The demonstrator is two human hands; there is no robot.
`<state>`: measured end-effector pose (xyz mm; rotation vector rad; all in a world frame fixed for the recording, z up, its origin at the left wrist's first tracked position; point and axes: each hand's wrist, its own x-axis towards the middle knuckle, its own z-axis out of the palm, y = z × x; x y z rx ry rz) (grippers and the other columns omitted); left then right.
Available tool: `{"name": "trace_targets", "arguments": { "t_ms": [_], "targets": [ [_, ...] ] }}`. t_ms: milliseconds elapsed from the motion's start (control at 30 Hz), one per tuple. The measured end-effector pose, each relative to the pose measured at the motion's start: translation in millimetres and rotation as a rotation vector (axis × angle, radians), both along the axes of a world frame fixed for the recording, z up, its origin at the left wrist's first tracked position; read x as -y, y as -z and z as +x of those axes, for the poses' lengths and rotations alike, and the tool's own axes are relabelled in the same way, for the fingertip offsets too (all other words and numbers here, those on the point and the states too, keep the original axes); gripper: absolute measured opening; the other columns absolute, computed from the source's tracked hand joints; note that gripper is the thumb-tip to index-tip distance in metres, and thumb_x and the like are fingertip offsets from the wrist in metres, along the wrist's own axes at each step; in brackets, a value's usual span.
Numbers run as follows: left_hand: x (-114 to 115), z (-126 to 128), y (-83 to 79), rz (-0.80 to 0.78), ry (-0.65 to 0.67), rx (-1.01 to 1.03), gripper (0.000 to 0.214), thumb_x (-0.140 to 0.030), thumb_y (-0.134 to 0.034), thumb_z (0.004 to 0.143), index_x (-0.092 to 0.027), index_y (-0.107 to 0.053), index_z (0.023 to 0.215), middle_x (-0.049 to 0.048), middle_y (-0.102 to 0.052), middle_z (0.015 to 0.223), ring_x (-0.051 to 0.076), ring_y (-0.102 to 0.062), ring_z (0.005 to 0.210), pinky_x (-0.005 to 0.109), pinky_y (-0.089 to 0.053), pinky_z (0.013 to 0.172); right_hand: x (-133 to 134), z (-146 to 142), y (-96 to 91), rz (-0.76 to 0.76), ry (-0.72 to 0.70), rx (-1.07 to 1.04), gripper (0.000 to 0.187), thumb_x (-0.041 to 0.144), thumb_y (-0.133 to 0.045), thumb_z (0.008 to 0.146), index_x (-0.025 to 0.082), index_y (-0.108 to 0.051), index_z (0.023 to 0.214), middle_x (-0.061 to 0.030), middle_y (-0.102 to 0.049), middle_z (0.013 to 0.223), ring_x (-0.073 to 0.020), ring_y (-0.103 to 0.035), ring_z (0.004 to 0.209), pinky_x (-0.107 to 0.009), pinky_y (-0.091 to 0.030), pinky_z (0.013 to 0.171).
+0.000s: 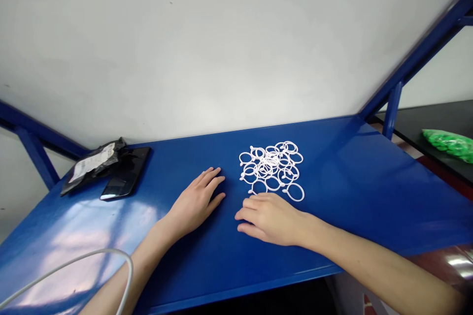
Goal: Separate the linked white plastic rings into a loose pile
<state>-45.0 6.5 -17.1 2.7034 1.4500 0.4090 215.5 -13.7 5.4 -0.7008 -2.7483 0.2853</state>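
A loose pile of thin white plastic rings (272, 183), each with a small knob or tab on its rim where I can see it, lies on the blue table (207, 275). Many of the rings overlap. My left hand (195, 202) rests palm down on the table to the left of the pile, fingers spread and holding nothing. Just in front of the pile's near edge is my right hand (271, 217), palm down with its fingers loosely bent and apart. Its knuckles partly cover the nearest ring; nothing shows in its grasp.
At the left, a black plastic parcel with a white label (92, 163) lies against a dark phone (125, 174). A white cable (92, 253) loops over my left forearm. On a black surface at the right is a green bag (449, 143). Blue frame bars flank the white wall.
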Motion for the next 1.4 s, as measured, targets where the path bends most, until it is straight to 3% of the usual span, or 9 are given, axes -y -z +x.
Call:
{"name": "trace_targets", "arguments": {
  "t_ms": [67,200,400,600,767,933,1100,1200,1400],
  "targets": [
    [0,0,-0.6,0.001,0.004,0.011,0.04,-0.038,-0.053,0.102,-0.018,-0.061,0.136,0.0153,-0.053,0.155,0.033,-0.048,0.145,0.054,-0.045,0.118,-3,2,-0.8,0.1,0.035,-0.049,0.029,0.034,-0.05,0.107,0.018,-0.074,0.1,-0.0035,-0.072,0.085,-0.018,-0.066,0.075,-0.031,-0.049,0.072],
    [0,0,-1.6,-0.013,0.001,0.024,0.04,-0.038,-0.052,0.102,-0.018,-0.061,0.136,0.0154,-0.053,0.155,0.033,-0.048,0.145,0.054,-0.044,0.119,-15,11,-7.3,0.221,0.252,-0.043,0.029,0.028,-0.047,0.107,0.016,-0.073,0.105,-0.0074,-0.072,0.087,-0.0208,-0.067,0.079,-0.033,-0.049,0.07],
    [1,0,-0.2,-0.012,-0.008,0.026,0.04,-0.039,-0.053,0.102,-0.02,-0.062,0.136,0.0136,-0.054,0.154,0.033,-0.049,0.145,0.055,-0.044,0.118,-29,20,-9.5,0.145,0.455,0.191,0.02,0.01,-0.055,0.099,0.016,-0.072,0.109,-0.0122,-0.068,0.1,-0.0242,-0.066,0.087,-0.033,-0.05,0.072],
    [1,0,-2.9,-0.033,-0.012,0.015,0.041,-0.038,-0.053,0.102,-0.019,-0.061,0.138,0.014,-0.052,0.156,0.034,-0.048,0.145,0.055,-0.044,0.119,-31,19,-4.5,0.135,0.408,0.214,0.032,-0.004,-0.05,0.091,0.016,-0.071,0.102,-0.0115,-0.065,0.103,-0.024,-0.063,0.088,-0.032,-0.046,0.07],
    [3,5,-6.4,-0.035,0.002,0.046,0.038,-0.036,-0.055,0.101,-0.019,-0.062,0.135,0.0138,-0.058,0.15,0.035,-0.052,0.141,0.056,-0.047,0.115,-27,19,-4.6,0.045,0.368,-0.028,0.022,0.015,-0.052,0.102,0.019,-0.072,0.108,-0.0076,-0.065,0.1,-0.0191,-0.062,0.082,-0.029,-0.046,0.065],
    [12,16,-17.5,-0.098,-0.003,0.289,0.041,-0.033,-0.053,0.103,-0.026,-0.051,0.143,0.0108,-0.06,0.144,0.026,-0.06,0.131,0.047,-0.051,0.111,-21,15,-5.8,-0.103,0.202,-0.289,0.02,0.027,-0.053,0.106,0.019,-0.071,0.105,-0.0037,-0.07,0.097,-0.0146,-0.066,0.084,-0.028,-0.053,0.076],
    [18,24,-26.8,-0.319,0.061,0.54,0.026,-0.033,-0.051,0.104,-0.026,-0.064,0.125,0.0078,-0.068,0.129,0.023,-0.065,0.119,0.04,-0.054,0.103,-14,10,-11.3,-0.331,0.166,-0.325,0.013,0.028,-0.059,0.104,0.021,-0.069,0.099,-0.0008,-0.07,0.093,-0.0133,-0.065,0.079,-0.027,-0.051,0.074],
    [17,26,-27.9,-0.498,0.004,0.677,0.022,-0.036,-0.056,0.101,-0.023,-0.066,0.116,0.0057,-0.073,0.111,0.02,-0.069,0.099,0.036,-0.056,0.091,-10,8,-14.4,-0.44,0.174,-0.305,0.011,0.028,-0.06,0.103,0.021,-0.067,0.097,-0.0003,-0.069,0.092,-0.0138,-0.063,0.079,-0.027,-0.049,0.074],
    [17,25,-31.9,-0.772,-0.051,0.937,0.022,-0.04,-0.067,0.094,-0.018,-0.066,0.093,0.003,-0.072,0.091,0.016,-0.065,0.083,0.03,-0.051,0.08,-7,7,-14.5,-0.477,0.198,-0.29,0.013,0.027,-0.057,0.102,0.02,-0.064,0.093,0.0006,-0.065,0.087,-0.0127,-0.059,0.072,-0.026,-0.044,0.068]
  ]
}}
